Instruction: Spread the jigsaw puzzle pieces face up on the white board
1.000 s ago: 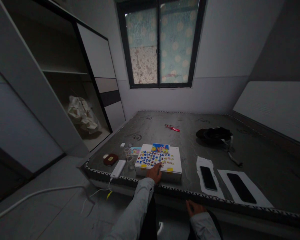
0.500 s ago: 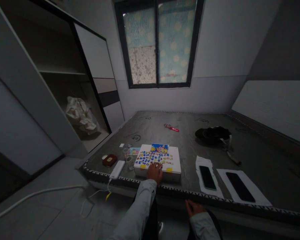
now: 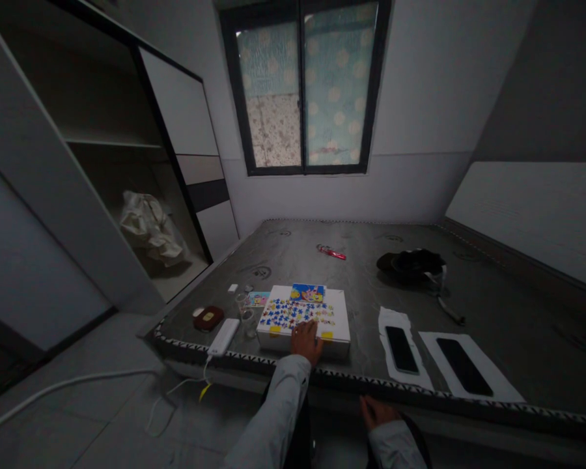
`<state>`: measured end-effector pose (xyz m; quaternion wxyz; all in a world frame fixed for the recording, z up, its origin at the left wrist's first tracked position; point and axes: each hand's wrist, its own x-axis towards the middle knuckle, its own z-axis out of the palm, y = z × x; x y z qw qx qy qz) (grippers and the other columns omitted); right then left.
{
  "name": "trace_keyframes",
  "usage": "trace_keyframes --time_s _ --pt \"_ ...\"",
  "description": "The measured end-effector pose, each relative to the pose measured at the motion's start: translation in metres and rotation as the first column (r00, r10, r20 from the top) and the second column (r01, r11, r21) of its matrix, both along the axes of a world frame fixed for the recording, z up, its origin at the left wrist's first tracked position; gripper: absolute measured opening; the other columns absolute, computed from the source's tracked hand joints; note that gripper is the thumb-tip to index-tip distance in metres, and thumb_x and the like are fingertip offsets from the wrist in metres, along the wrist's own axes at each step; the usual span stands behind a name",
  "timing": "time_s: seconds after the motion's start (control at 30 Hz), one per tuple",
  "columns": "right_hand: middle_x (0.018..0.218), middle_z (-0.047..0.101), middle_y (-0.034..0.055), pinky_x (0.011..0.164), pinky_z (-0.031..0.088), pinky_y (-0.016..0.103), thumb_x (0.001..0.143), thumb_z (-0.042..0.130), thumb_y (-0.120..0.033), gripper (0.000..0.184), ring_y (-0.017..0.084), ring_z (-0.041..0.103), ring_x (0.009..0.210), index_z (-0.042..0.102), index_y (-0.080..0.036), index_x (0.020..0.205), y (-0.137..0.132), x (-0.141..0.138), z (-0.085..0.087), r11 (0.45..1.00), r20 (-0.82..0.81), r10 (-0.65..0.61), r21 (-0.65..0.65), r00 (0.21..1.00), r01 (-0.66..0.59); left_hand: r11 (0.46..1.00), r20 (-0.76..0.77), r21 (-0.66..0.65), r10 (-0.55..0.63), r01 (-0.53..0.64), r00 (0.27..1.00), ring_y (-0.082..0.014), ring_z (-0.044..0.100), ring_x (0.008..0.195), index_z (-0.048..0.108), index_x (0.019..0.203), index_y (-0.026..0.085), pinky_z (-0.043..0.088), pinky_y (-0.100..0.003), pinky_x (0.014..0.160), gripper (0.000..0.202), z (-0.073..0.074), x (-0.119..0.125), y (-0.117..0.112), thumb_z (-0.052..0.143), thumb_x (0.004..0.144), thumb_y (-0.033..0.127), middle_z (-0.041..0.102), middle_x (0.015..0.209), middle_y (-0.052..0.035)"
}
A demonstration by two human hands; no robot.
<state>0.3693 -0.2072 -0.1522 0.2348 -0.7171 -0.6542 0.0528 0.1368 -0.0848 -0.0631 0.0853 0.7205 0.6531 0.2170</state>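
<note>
A white box (image 3: 339, 312) lies near the front edge of a grey mattress (image 3: 351, 260), with several loose blue, yellow and red jigsaw pieces (image 3: 288, 312) spread on its lid and a joined patch of puzzle (image 3: 307, 292) at its far edge. My left hand (image 3: 306, 340) rests on the box's near edge among the pieces, fingers curled; whether it holds a piece is hidden. My right hand (image 3: 377, 412) lies low against my lap below the mattress edge, fingers loosely together, holding nothing visible.
Two dark phones (image 3: 401, 348) (image 3: 461, 365) lie on white sheets to the right. A white power bank (image 3: 221, 335), a dark round case (image 3: 208, 318) and small jars (image 3: 247, 317) sit left of the box. A black cap (image 3: 410, 264) and red wrapper (image 3: 331, 251) lie farther back. An open wardrobe stands left.
My left hand has drawn back a little from among the pieces to the box's near edge. The view has shifted slightly rightward. My right hand stays put.
</note>
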Motion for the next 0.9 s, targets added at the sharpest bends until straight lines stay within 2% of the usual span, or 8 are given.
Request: trace_keyframes --time_s 0.1,0.2,0.33,0.53,0.73,0.9 --pt "0.086 0.082 0.0098 0.071 0.062 0.043 0.089 0.039 -0.041 0.047 0.034 0.078 0.08 0.084 -0.029 0.087 0.001 0.004 -0.003 0.999 0.04 0.046 -0.012 0.998 -0.045 1.0 -0.002 0.001 0.013 -0.013 1.0 -0.0311 0.043 0.14 0.054 0.145 0.025 0.026 -0.052 0.121 0.057 -0.001 0.001 0.001 0.052 0.089 0.025 0.054 0.151 -0.0071" --pt "0.087 0.082 0.0081 0.071 0.062 0.042 0.088 0.042 -0.041 0.042 0.032 0.078 0.08 0.083 -0.031 0.09 0.002 0.007 -0.006 0.999 0.054 0.028 -0.044 0.998 -0.025 1.0 0.004 -0.007 0.014 -0.014 1.0 -0.0305 0.042 0.14 0.055 0.144 0.025 0.027 -0.053 0.121 0.055 -0.002 0.0 0.001 0.051 0.089 0.023 0.055 0.151 -0.007" --pt "0.087 0.082 0.011 0.075 0.061 0.041 0.089 0.045 -0.038 0.039 0.032 0.078 0.083 0.084 -0.029 0.09 0.002 0.007 -0.008 0.998 0.06 0.033 -0.049 0.998 -0.03 1.0 0.003 -0.004 0.014 -0.014 1.0 -0.0299 0.042 0.141 0.057 0.141 0.024 0.027 -0.052 0.121 0.053 -0.002 0.0 0.002 0.051 0.089 0.022 0.056 0.15 -0.0072" --pt "0.082 0.082 0.0049 0.071 0.059 0.033 0.093 0.044 -0.038 0.039 0.026 0.078 0.08 0.082 -0.034 0.088 0.0 0.003 -0.002 0.998 0.173 0.039 -0.06 0.984 -0.029 0.999 -0.002 0.017 0.039 -0.039 0.999 -0.0297 0.041 0.143 0.06 0.138 0.024 0.028 -0.051 0.121 0.051 -0.001 0.001 0.002 0.054 0.087 0.022 0.051 0.154 -0.0075" --pt "0.091 0.082 0.0048 0.071 0.056 0.029 0.097 0.036 -0.043 0.049 0.022 0.077 0.08 0.082 -0.029 0.093 -0.003 -0.001 0.007 0.997 0.159 0.05 -0.066 0.986 -0.04 0.999 0.014 0.0 -0.034 0.034 0.999 -0.0316 0.035 0.146 0.055 0.144 0.027 0.025 -0.057 0.122 0.055 -0.005 0.005 0.003 0.053 0.089 0.024 0.045 0.159 -0.0053" --pt "0.084 0.082 0.0046 0.069 0.053 0.027 0.098 0.035 -0.043 0.051 0.02 0.076 0.076 0.082 -0.028 0.09 -0.004 -0.003 0.006 0.998 0.135 0.048 -0.047 0.99 -0.042 0.997 0.02 0.006 -0.083 0.083 0.996 -0.0322 0.035 0.147 0.053 0.146 0.026 0.026 -0.058 0.121 0.057 -0.01 0.016 0.003 0.051 0.089 0.025 0.047 0.158 -0.0047"
